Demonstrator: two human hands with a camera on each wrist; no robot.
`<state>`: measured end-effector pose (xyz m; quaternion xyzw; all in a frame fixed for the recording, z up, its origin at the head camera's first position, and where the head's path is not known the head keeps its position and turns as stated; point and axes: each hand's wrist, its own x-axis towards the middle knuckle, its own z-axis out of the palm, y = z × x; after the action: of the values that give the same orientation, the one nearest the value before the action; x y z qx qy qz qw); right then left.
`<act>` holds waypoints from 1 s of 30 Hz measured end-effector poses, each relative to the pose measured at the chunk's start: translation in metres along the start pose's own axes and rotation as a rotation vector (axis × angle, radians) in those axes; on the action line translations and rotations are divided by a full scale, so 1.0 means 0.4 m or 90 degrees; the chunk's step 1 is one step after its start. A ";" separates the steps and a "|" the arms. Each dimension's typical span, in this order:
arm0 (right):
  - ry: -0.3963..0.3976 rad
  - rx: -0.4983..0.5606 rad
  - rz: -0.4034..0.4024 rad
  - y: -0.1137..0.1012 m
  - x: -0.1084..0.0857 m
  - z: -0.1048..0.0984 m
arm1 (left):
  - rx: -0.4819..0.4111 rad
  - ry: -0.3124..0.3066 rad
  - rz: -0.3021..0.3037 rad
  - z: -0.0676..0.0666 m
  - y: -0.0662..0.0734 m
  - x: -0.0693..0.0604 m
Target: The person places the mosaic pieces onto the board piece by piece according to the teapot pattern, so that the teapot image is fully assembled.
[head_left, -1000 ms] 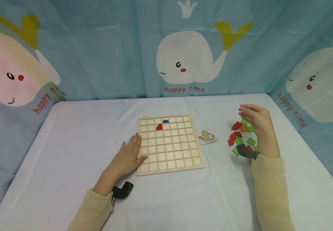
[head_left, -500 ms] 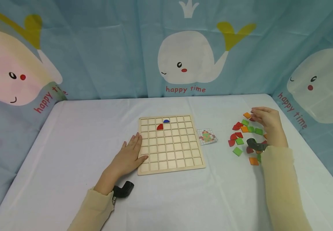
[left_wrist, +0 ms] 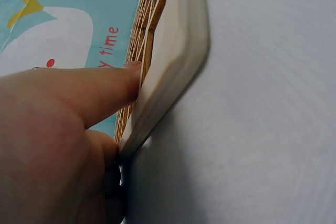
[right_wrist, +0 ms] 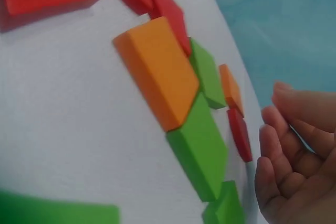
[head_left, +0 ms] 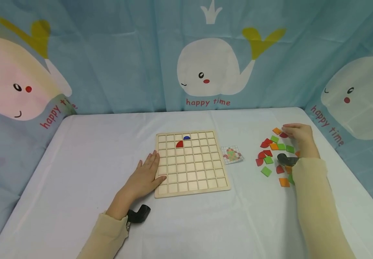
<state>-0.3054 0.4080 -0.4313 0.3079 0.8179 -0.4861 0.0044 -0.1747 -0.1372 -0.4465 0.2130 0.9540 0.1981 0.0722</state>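
Note:
My left hand (head_left: 144, 177) lies along the left edge of a wooden grid board (head_left: 192, 193); in the left wrist view its thumb (left_wrist: 113, 85) touches the board's rim. A red quarter-circle piece (head_left: 180, 144) and a blue half-circle piece (head_left: 186, 137) lie in cells near the board's top. Over the right side of the table, my right hand (head_left: 299, 135) hovers with loosely curled fingers beside a red piece (head_left: 283, 135). The right wrist view shows that red piece (right_wrist: 239, 135) apart from the fingers, and nothing is visible in the hand (right_wrist: 299, 156).
Several green, orange and red pieces lie scattered below and left of the right hand, among them a green square (head_left: 266, 171) and an orange square (head_left: 284, 182). A small pattern card (head_left: 232, 155) lies right of the board. A blue whale-print curtain (head_left: 124, 72) borders the table.
My right hand has moved right across the loose pieces, then lowered toward the red piece at the back. The left hand has stayed on the board's edge.

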 end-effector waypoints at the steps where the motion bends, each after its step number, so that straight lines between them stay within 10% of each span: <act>1: 0.005 -0.004 0.008 0.009 0.014 0.002 | 0.000 -0.002 -0.001 0.000 0.001 0.000; 30: -0.074 -0.123 -0.078 0.004 -0.019 0.019 | 0.008 0.007 -0.006 0.003 0.004 0.000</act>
<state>-0.3006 0.3986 -0.4344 0.2273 0.8765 -0.4213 0.0516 -0.1739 -0.1355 -0.4472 0.2080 0.9566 0.1932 0.0664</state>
